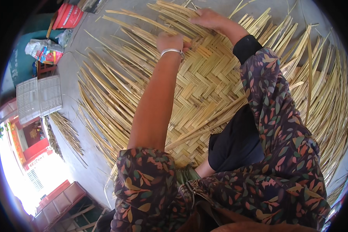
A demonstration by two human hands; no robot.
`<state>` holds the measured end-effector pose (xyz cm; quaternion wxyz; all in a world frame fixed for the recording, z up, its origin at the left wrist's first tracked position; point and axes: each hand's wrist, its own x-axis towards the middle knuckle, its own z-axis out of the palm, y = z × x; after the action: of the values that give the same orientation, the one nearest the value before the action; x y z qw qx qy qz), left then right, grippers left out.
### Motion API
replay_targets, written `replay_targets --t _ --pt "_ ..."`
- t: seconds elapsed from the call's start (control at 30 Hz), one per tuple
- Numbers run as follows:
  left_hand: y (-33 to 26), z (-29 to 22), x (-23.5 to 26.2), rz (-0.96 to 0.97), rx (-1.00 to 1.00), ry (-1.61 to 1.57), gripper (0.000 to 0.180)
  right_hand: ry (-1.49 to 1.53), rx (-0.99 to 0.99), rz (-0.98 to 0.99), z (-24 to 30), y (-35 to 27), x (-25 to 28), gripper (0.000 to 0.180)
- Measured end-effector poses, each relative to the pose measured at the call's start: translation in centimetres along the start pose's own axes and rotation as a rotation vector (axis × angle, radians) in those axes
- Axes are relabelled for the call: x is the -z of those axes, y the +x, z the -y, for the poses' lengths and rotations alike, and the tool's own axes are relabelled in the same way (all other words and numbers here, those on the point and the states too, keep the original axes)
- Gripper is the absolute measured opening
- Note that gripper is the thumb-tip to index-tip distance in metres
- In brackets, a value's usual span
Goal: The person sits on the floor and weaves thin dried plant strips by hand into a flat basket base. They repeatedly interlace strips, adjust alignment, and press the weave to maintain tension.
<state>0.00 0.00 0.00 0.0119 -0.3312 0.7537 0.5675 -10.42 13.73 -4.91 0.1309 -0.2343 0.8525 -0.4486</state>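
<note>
Under both arms lies a herringbone-woven mat (210,77) of split, straw-coloured reed strips. Long unwoven ends fan out from its edges. At its far edge my left hand (170,42), with a silver bracelet at the wrist, is closed round a reed strip that runs out to the far left. Its fingertips are mostly hidden. Farther out and to the right, my right hand (207,19) grips a bundle of reed strips (172,11) between thumb and fingers. A few loose strips (208,125) lie slantwise across the weave near my bent knee.
Dense loose reed ends (324,96) spread over the right side. To the left on the grey floor are a white plastic crate (38,98), a bundle of thin stalks (68,131), plastic bags (46,50) and a red bucket (68,16). A bright doorway stands at lower left.
</note>
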Motion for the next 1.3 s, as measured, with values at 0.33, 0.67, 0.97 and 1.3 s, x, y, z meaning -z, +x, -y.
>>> replay_targets --t 0.33,0.67,0.97,1.3 --pt "3.5 3.5 -0.1 0.079 0.172 -0.157 0.022 -0.123 0.052 0.012 0.1 -0.4 0.7 0.052" --pt "-2.1 5.9 -3.1 -0.334 -0.497 0.037 0.039 -0.090 0.072 -0.014 -2.3 0.2 -0.7 0.053" --pt "-5.8 8.1 -4.1 -0.226 -0.681 0.800 0.034 -0.230 -0.096 0.058 0.1 -0.8 -0.2 0.055" --pt "-4.9 8.5 -3.9 -0.127 -0.787 0.936 0.032 -0.472 0.171 -0.150 -0.7 -4.1 -0.5 0.059"
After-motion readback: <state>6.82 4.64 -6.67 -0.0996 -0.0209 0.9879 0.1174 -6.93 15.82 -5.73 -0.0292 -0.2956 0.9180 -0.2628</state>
